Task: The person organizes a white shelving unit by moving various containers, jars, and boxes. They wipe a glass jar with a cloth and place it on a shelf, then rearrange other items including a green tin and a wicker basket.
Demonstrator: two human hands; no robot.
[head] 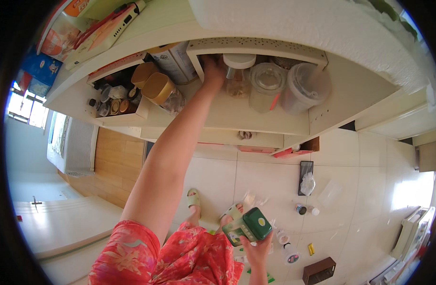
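My left hand (214, 71) reaches deep into the cabinet shelf (218, 117), under a small white riser (253, 44). Its fingers are in shadow, so what they touch is hidden. Just right of it stands a clear jar with a white lid (238, 78), then a clear lidded canister (265, 92) and a wide translucent tub (300, 91). Down by my lap, my right hand (259, 251) grips a green rectangular tin (247, 228) bearing writing. Left of my forearm are gold-lidded jars (161, 91) and a large canister (173, 62).
An open-fronted box (137, 117) of small jars fills the shelf's left end. On the tiled floor lie a black tray (305, 169), small bottles (292, 253), a yellow packet (311, 249) and a brown box (318, 270). A white power strip-like device (107, 35) rests on the top surface.
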